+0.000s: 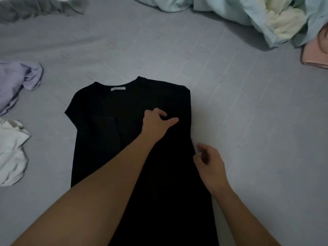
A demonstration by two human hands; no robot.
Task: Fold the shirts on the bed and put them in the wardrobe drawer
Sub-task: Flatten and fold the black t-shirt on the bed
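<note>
A shirt (pixel 124 139) lies flat on the bed (pixel 248 121), with 2 crumpled garments (pixel 16 82) to its left, bunched bedding (pixel 266 20) behind it to the right, and both hands (pixel 156 123) resting on its right half.

No text, brand, number or sign can be read anywhere in the view. The only label is a small pale neck tag (pixel 118 88) sewn inside the collar of the black shirt (pixel 110 112) spread on the bed (pixel 248 121); it shows as a plain light strip, and if anything is printed on it, it is too small and blurred to make out. The crumpled garments around the edges show no lettering or logos.
</note>
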